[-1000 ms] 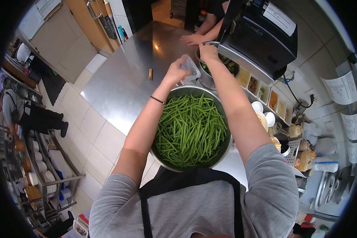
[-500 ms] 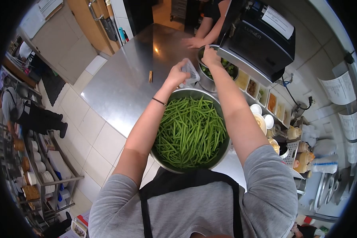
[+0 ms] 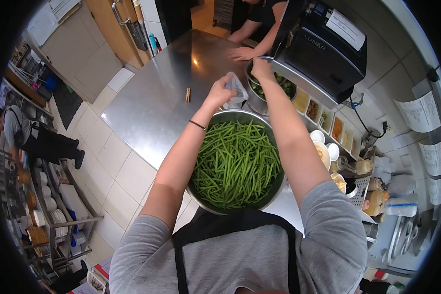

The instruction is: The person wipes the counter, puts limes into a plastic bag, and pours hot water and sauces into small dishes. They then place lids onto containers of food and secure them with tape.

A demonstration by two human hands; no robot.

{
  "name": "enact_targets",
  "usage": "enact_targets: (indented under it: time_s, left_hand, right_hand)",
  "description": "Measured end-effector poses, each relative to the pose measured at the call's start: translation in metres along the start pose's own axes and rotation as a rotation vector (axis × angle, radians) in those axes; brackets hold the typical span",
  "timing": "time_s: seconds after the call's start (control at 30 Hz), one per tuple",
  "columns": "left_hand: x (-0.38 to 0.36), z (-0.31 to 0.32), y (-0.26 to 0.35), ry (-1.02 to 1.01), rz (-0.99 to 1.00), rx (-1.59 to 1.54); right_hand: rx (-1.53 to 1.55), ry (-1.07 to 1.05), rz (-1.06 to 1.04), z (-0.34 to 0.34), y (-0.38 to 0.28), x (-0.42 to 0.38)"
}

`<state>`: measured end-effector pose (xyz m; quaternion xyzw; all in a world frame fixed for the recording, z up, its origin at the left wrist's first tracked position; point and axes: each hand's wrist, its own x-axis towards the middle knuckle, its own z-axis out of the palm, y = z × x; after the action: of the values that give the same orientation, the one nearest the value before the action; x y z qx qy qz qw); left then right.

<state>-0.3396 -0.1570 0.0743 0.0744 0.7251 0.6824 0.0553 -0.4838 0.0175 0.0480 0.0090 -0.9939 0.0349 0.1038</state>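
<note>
My left hand (image 3: 221, 91) is closed, its fingers pinching a clear plastic bag (image 3: 238, 90) above the steel table. Farther forward, my right hand (image 3: 262, 69) grips the rim of a metal bowl (image 3: 248, 73). Beneath it, a metal pot (image 3: 257, 104) contains green vegetables (image 3: 285, 88), partly hidden by my forearm. Between my forearms, close to my apron, stands a large metal bowl (image 3: 279, 182) heaped with green beans (image 3: 235, 164). A wooden clothespin (image 3: 187, 95) lies on the table left of my left hand.
Across the steel table (image 3: 157, 103), a co-worker's hand (image 3: 242, 53) rests on its edge. A black printer (image 3: 323, 49) overhangs the right side. Ingredient trays (image 3: 336, 128), white cups (image 3: 332, 151) and bottles (image 3: 375, 201) line the right. Another person (image 3: 34, 132) stands by shelves at left.
My hands stay almost in place on the bag and the bowl. The co-worker across the table has leaned in, with a second forearm now showing. The view has shifted slightly.
</note>
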Motion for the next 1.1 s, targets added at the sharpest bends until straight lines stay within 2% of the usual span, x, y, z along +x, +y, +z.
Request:
enact_targets:
  time_s: [0.03, 0.07, 0.1, 0.17, 0.23, 0.3, 0.4, 0.43, 0.53, 0.57, 0.67, 0.7, 0.77, 0.83, 0.87, 0.9, 0.93, 0.97, 1.0, 1.07, 1.1]
  left_hand:
    - [0.002, -0.001, -0.003, 0.018, 0.029, -0.002]
    - [0.001, -0.002, -0.002, 0.018, 0.025, -0.002]
    - [0.001, -0.003, 0.001, 0.010, -0.004, -0.001]
    - [0.000, -0.004, 0.004, -0.003, -0.034, 0.002]
    - [0.001, -0.004, 0.008, 0.011, -0.022, -0.084]
    - [0.000, -0.004, 0.015, 0.028, 0.008, -0.114]
    - [-0.002, -0.017, 0.030, 0.071, 0.060, -0.106]
    - [-0.004, -0.026, 0.035, 0.098, 0.078, -0.071]
    - [-0.006, -0.056, 0.050, 0.212, 0.147, -0.034]
    - [-0.009, -0.062, 0.058, 0.244, 0.175, -0.030]
    - [-0.022, -0.064, 0.080, 0.152, 0.195, 0.039]
    - [-0.029, -0.063, 0.089, 0.106, 0.190, 0.058]
    - [-0.043, -0.068, 0.109, 0.101, 0.209, 0.089]
    - [-0.057, -0.075, 0.127, 0.085, 0.233, 0.144]
    - [-0.061, -0.080, 0.133, 0.167, 0.282, 0.207]
    - [-0.063, -0.088, 0.138, 0.157, 0.289, 0.243]
    - [-0.064, -0.094, 0.141, 0.129, 0.260, 0.303]
    - [-0.067, -0.093, 0.148, 0.096, 0.230, 0.363]
    - [-0.071, -0.085, 0.153, 0.075, 0.234, 0.361]
    - [-0.078, -0.061, 0.164, -0.260, 0.386, 0.134]
    - [-0.089, -0.048, 0.177, -0.437, 0.395, 0.028]
  right_hand:
    - [0.120, 0.051, 0.040, 0.006, 0.007, 0.004]
    - [0.361, 0.292, 0.008, 0.009, 0.013, 0.001]
    - [0.361, 0.288, 0.009, -0.004, 0.008, -0.009]
    - [1.013, -0.072, 0.088, -0.030, -0.001, -0.032]
    - [1.301, -0.192, -0.045, -0.040, -0.016, -0.067]
    - [1.168, -0.313, -0.248, -0.041, -0.027, -0.086]
    - [0.851, -0.053, -0.490, -0.060, -0.042, -0.104]
    - [0.853, -0.050, -0.490, -0.080, -0.047, -0.113]
    - [0.479, -0.091, -0.561, -0.128, -0.058, -0.139]
    - [0.479, -0.087, -0.565, -0.129, -0.060, -0.146]
    - [0.430, 0.302, -0.745, -0.125, -0.072, -0.163]
    - [0.428, 0.308, -0.745, -0.125, -0.077, -0.168]
    - [0.325, 0.448, -0.677, -0.128, -0.086, -0.177]
    - [0.366, 0.465, -0.697, -0.141, -0.081, -0.180]
    - [0.504, 0.346, -0.662, -0.154, -0.076, -0.179]
    - [0.639, 0.226, -0.622, -0.172, -0.074, -0.184]
    - [0.676, 0.340, -0.656, -0.187, -0.071, -0.193]
    - [0.685, 0.335, -0.617, -0.208, -0.070, -0.206]
    - [0.760, 0.416, -0.652, -0.217, -0.069, -0.214]
    - [0.817, 0.509, -0.665, -0.228, -0.065, -0.228]
    - [0.757, 0.430, -0.709, -0.233, -0.060, -0.236]
